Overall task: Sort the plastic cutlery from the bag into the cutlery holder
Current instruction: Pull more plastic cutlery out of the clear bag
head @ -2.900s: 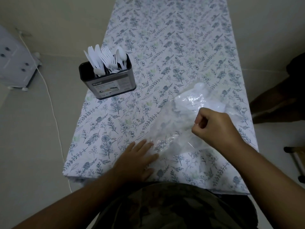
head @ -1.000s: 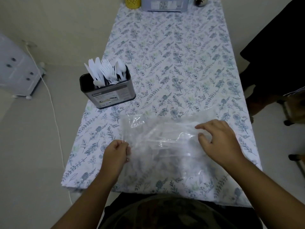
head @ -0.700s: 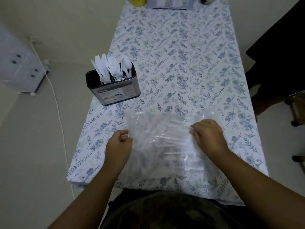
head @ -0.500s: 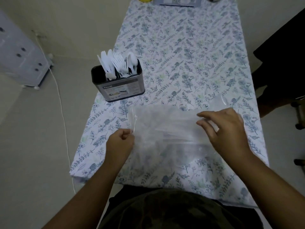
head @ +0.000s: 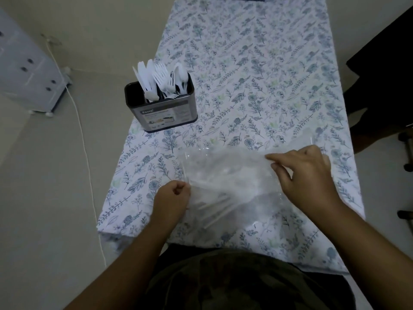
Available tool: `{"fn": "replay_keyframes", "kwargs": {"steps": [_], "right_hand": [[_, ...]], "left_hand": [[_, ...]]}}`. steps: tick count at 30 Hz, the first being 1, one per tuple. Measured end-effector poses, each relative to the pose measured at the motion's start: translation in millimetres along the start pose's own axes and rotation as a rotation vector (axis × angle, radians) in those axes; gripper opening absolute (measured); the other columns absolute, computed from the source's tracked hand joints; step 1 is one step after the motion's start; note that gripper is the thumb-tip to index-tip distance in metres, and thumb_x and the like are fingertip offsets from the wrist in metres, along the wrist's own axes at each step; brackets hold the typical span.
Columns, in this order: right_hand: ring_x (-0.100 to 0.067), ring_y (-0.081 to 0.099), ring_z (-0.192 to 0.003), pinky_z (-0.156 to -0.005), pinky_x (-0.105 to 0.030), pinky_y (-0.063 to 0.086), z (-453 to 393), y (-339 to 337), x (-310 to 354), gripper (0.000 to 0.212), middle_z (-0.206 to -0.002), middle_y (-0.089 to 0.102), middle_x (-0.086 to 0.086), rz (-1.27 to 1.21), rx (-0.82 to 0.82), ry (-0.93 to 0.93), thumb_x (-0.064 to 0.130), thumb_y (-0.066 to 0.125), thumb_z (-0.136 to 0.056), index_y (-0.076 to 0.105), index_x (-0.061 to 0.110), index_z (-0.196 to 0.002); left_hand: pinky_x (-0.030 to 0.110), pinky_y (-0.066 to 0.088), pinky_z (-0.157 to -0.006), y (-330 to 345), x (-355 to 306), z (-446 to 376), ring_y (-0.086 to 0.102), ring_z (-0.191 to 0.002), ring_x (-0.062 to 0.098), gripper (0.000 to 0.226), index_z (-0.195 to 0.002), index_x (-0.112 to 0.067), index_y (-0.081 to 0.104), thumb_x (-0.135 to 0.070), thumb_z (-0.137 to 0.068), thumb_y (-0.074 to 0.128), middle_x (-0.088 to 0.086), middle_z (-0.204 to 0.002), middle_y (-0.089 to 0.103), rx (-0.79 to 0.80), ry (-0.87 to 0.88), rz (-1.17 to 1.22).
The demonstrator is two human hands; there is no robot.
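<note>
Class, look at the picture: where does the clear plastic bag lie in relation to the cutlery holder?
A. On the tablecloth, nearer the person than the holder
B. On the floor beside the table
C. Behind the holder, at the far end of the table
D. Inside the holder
A: the clear plastic bag lies flat on the tablecloth between both hands, nearer the person than the cutlery holder.

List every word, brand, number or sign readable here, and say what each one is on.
"Kassa", as best it reads: brand word at the upper left of the label on the cutlery holder.
Smaller print and pictures lower on that label: too small and blurred to read.
The clear plastic bag: no readable print.
</note>
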State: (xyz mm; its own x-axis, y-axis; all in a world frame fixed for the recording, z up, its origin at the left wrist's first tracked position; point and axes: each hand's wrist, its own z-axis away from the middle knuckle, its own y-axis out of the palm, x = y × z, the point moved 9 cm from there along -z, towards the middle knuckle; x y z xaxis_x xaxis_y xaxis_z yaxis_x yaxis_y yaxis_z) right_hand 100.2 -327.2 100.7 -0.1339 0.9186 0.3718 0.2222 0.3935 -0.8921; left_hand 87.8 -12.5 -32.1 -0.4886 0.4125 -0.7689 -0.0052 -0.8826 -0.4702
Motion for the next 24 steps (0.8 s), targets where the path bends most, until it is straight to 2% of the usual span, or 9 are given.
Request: {"fn": "replay_keyframes", "kwargs": {"steps": [3,6,9,11,13,16,18,20,24], "right_hand": [[-0.02,0.046,-0.107,-0.087,-0.029,0.019,-1,5,-6,0.029,-0.107,0.075,0.005,-0.003,0.013,0.045,0.016,0.077,-0.087,0.077,0.029,-0.112],[-0.025,0.046,-0.12,-0.094,-0.033,0.023,-1,11,8,0.04,-0.125,0.067,-0.001,-0.017,0.037,-0.003,0.018,0.078,-0.085,0.072,0.027,-0.124],[-0.031,0.05,-0.126,-0.104,-0.04,0.026,5,45,31,0.052,-0.135,0.063,-0.006,0.02,0.175,-0.102,0.025,0.08,-0.082,0.067,0.027,-0.132],[-0.034,0.054,-0.127,-0.106,-0.042,0.025,13,74,34,0.056,-0.136,0.064,-0.006,0.087,0.284,-0.145,0.032,0.082,-0.079,0.066,0.027,-0.132],[-0.032,0.06,-0.12,-0.103,-0.042,0.027,13,91,28,0.049,-0.123,0.072,0.0,0.123,0.328,-0.131,0.033,0.086,-0.076,0.072,0.03,-0.123],[-0.028,0.064,-0.099,-0.088,-0.039,0.033,1,81,31,0.027,-0.096,0.077,0.006,0.095,0.247,-0.156,0.028,0.086,-0.079,0.079,0.033,-0.104],[-0.028,0.063,-0.087,-0.077,-0.037,0.034,-7,55,45,0.018,-0.088,0.076,0.007,0.057,0.143,-0.202,0.027,0.08,-0.084,0.08,0.031,-0.102],[-0.027,0.06,-0.081,-0.072,-0.037,0.037,-10,32,58,0.016,-0.084,0.073,0.008,0.038,0.071,-0.229,0.027,0.076,-0.088,0.079,0.03,-0.104],[-0.028,0.058,-0.075,-0.069,-0.036,0.035,0,41,51,0.02,-0.08,0.073,0.005,0.062,0.138,-0.227,0.018,0.083,-0.083,0.08,0.03,-0.099]], "left_hand": [[0.048,0.061,-0.071,1,2,2,0.069,-0.072,0.027,0.015,-0.086,-0.021,0.07,-0.029,-0.096,0.063,0.005,-0.075,0.071,0.012,-0.031,0.023],[0.043,0.06,-0.07,3,-1,4,0.069,-0.07,0.025,0.016,-0.085,-0.02,0.071,-0.028,-0.096,0.063,0.005,-0.074,0.071,0.018,-0.031,0.063],[0.034,0.056,-0.066,7,-6,5,0.064,-0.065,0.014,0.014,-0.09,-0.019,0.072,-0.026,-0.097,0.062,0.003,-0.075,0.071,0.037,-0.027,0.103],[0.029,0.056,-0.066,9,-6,7,0.067,-0.07,0.013,0.014,-0.094,-0.018,0.073,-0.026,-0.098,0.062,0.001,-0.08,0.073,0.059,-0.037,0.138],[0.034,0.059,-0.07,10,-6,8,0.069,-0.075,0.017,0.013,-0.094,-0.017,0.073,-0.024,-0.098,0.062,0.003,-0.082,0.075,0.07,-0.059,0.197],[0.044,0.061,-0.073,8,-8,7,0.07,-0.073,0.021,0.012,-0.093,-0.016,0.072,-0.024,-0.097,0.064,0.007,-0.082,0.075,0.079,-0.033,0.214],[0.038,0.062,-0.07,2,-14,7,0.071,-0.076,0.019,0.012,-0.094,-0.018,0.072,-0.028,-0.096,0.065,0.005,-0.084,0.074,0.069,0.02,0.181],[0.027,0.059,-0.063,-3,-22,8,0.068,-0.072,0.014,0.013,-0.094,-0.019,0.072,-0.03,-0.095,0.065,0.003,-0.082,0.072,0.065,0.069,0.174],[0.02,0.045,-0.055,-13,-24,12,0.056,-0.061,0.007,0.02,-0.088,-0.017,0.069,-0.032,-0.098,0.06,-0.003,-0.071,0.064,-0.022,0.102,0.048]]}}
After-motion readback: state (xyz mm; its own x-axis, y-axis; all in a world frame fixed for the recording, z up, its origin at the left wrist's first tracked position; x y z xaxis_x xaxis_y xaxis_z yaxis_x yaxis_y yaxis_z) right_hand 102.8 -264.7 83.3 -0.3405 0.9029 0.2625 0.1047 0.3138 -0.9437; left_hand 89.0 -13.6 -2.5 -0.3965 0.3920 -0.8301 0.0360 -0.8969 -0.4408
